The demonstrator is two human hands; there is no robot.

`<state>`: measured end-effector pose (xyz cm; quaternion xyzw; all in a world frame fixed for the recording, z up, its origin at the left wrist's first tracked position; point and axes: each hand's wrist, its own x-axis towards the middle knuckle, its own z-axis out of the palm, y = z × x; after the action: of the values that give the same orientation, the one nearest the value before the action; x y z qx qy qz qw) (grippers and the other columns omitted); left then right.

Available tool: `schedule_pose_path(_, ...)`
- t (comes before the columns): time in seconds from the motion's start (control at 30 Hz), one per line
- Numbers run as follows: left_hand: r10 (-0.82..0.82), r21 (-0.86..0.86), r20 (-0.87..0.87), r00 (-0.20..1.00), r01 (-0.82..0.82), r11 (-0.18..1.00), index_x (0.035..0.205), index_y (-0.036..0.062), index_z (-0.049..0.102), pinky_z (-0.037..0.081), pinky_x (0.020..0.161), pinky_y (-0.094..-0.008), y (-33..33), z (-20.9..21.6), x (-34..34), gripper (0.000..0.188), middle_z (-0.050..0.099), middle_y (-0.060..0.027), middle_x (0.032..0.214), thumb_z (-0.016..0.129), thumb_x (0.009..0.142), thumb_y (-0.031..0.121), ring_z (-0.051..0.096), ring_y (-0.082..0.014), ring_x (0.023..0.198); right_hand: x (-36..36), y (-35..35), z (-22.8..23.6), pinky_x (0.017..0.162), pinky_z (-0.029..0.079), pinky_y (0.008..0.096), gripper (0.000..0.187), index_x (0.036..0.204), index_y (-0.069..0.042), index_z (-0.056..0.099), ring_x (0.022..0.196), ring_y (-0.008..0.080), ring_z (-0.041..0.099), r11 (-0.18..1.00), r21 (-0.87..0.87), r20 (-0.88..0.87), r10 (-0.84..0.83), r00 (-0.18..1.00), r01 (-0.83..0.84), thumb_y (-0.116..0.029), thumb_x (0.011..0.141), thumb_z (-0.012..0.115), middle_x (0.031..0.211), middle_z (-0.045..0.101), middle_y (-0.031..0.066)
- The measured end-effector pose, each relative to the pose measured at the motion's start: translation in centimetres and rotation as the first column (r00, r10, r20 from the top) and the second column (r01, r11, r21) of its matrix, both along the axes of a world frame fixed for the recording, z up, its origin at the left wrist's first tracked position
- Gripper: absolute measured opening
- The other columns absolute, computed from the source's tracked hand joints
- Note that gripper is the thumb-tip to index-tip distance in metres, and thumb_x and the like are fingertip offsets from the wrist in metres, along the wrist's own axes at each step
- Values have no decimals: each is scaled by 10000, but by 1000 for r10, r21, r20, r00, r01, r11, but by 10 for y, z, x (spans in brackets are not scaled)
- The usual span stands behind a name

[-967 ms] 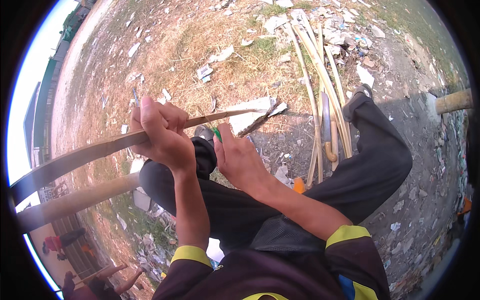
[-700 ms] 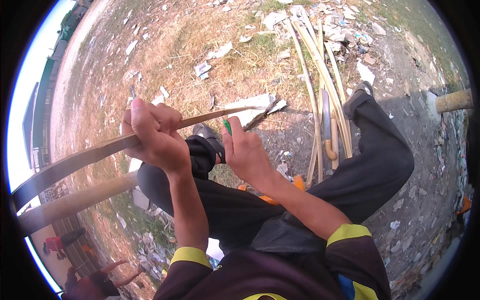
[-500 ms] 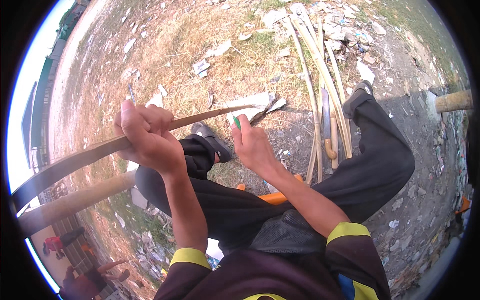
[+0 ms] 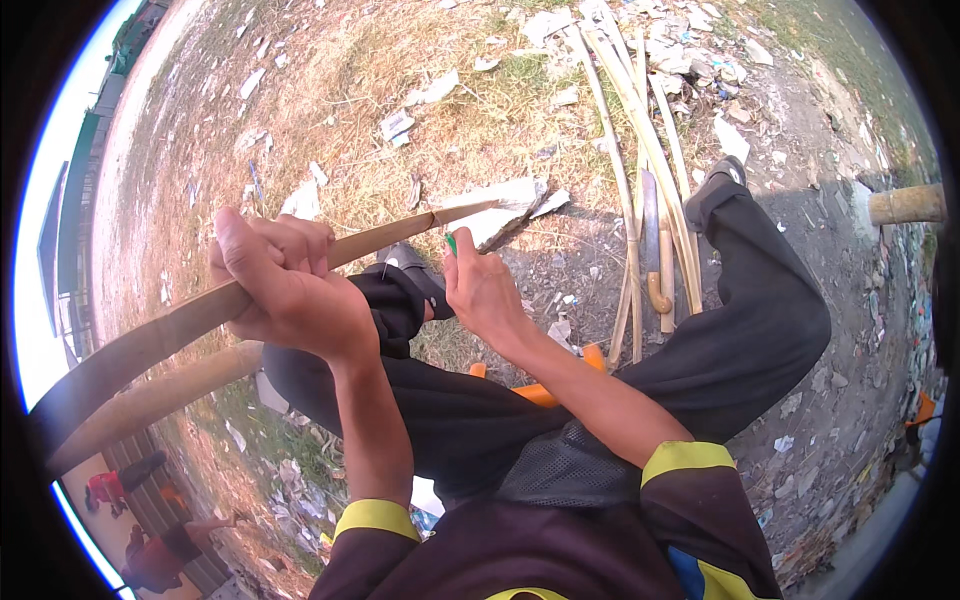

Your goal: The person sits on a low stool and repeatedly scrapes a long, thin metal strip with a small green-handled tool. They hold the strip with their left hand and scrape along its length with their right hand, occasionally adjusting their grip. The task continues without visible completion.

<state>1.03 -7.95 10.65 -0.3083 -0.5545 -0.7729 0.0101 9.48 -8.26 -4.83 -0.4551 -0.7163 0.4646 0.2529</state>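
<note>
My left hand [image 4: 285, 285] is closed around a long, flat bamboo strip [image 4: 375, 238], which slants from the far left up to a pointed tip in front of me. In my right hand [image 4: 487, 300] is a small green-handled tool [image 4: 451, 243], pinched just below the strip near its tip. Most of that tool hides behind the fingers, and its working end is too thin to make out clearly. A whitish flat scrap [image 4: 512, 205] lies on the ground behind the strip's tip.
Several bamboo strips [image 4: 640, 130] lie ahead on the right, beside a long knife [image 4: 652, 230] with a wooden handle. Part of an orange seat [image 4: 538, 394] shows between my legs. Bamboo poles stick in at left [image 4: 190, 383] and right [image 4: 905, 205]. Other people [image 4: 165, 555] are at lower left.
Both hands have shifted slightly left, my right hand with the green-handled tool most plainly. The bamboo strip has moved a little left too, and both grips stay closed.
</note>
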Motion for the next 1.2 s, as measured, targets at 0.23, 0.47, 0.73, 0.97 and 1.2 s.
schedule_pose_path(0.23,92,2,30,995,-92,996,567,129,299,314,435,-254,1,1,-4,417,236,25,487,489,933,193,277,-84,409,-3,2,-3,547,406,541,186,993,11,415,572,461,548,999,-45,-21,8,1000,-9,-151,910,454,547,518,269)
schedule_pose_path(0.47,38,37,-11,999,-38,999,608,94,335,330,385,-235,1,-1,-2,360,281,16,478,464,938,159,290,-73,378,-4,7,-16,545,392,537,190,985,18,430,586,473,544,998,-48,-68,46,997,-49,-159,917,448,560,523,275)
schedule_pose_path(0.73,82,1,0,997,-82,997,585,108,312,294,392,-237,2,3,5,393,252,24,486,473,936,181,277,-79,387,2,9,-18,597,454,545,229,995,26,442,639,499,567,992,-94,-42,77,996,-81,-188,912,434,596,545,313)
schedule_pose_path(0.97,68,-5,15,998,-68,998,554,117,297,274,396,-241,6,2,7,420,234,26,480,461,936,179,273,-81,392,5,17,-32,615,462,545,231,1001,18,446,673,478,588,989,-127,64,88,994,-80,-197,918,433,655,580,303)
schedule_pose_path(1.2,-26,46,13,1000,25,999,608,97,326,273,341,-243,-2,0,0,335,285,22,461,439,923,113,275,-67,352,1,19,-23,626,470,546,230,993,42,452,698,475,597,990,-76,58,124,991,-120,-169,902,441,660,583,303)
